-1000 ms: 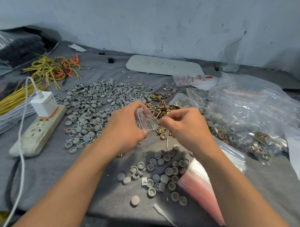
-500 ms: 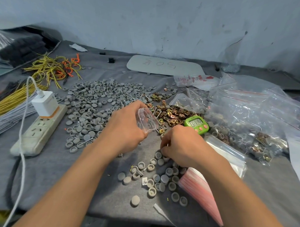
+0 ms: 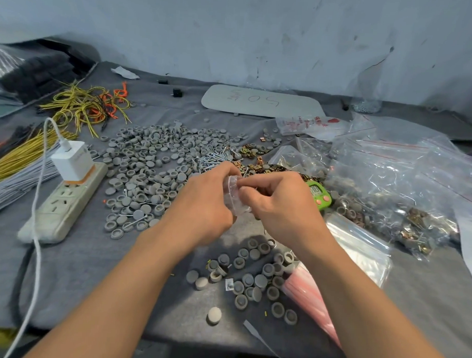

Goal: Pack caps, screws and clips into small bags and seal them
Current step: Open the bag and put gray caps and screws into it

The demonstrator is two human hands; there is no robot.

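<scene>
My left hand (image 3: 202, 204) grips a small clear bag (image 3: 233, 195) above the middle of the grey cloth, its mouth turned right. My right hand (image 3: 279, 204) is pressed against the bag's mouth with pinched fingertips; what they hold is hidden. A wide spread of grey caps (image 3: 149, 165) lies to the left. A smaller group of grey caps (image 3: 255, 276) lies under my wrists. Silver screws (image 3: 211, 162) and brass clips (image 3: 272, 168) lie just beyond my hands.
A white power strip (image 3: 65, 207) with a charger (image 3: 72, 161) sits at left, its cable running to the front edge. Yellow wires (image 3: 79, 103) lie far left. A green timer (image 3: 318, 193), filled clear bags (image 3: 390, 184) and a stack of red-striped empty bags (image 3: 306, 291) lie to the right.
My right hand dropped to the near group of caps half a second ago and has come back up to the mouth of the bag. My left hand stayed put with the bag.
</scene>
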